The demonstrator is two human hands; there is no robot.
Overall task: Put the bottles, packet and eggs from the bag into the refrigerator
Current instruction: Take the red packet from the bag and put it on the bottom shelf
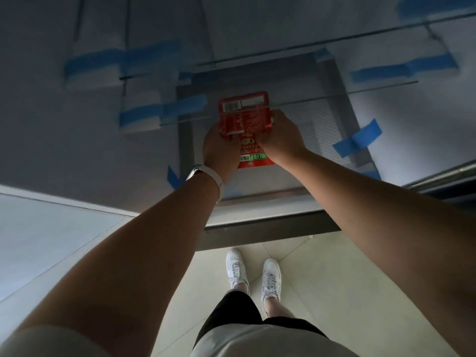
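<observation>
A red packet with a white barcode label is held out in front of me inside the open refrigerator. My left hand grips its left edge and my right hand grips its right edge. The packet hangs at the level of a glass shelf edge, over a ribbed grey panel. No bottles, eggs or bag are in view.
Glass shelves are held with strips of blue tape, and white foam blocks are taped at the left. The fridge's lower sill lies below my arms. My white shoes stand on pale floor tiles.
</observation>
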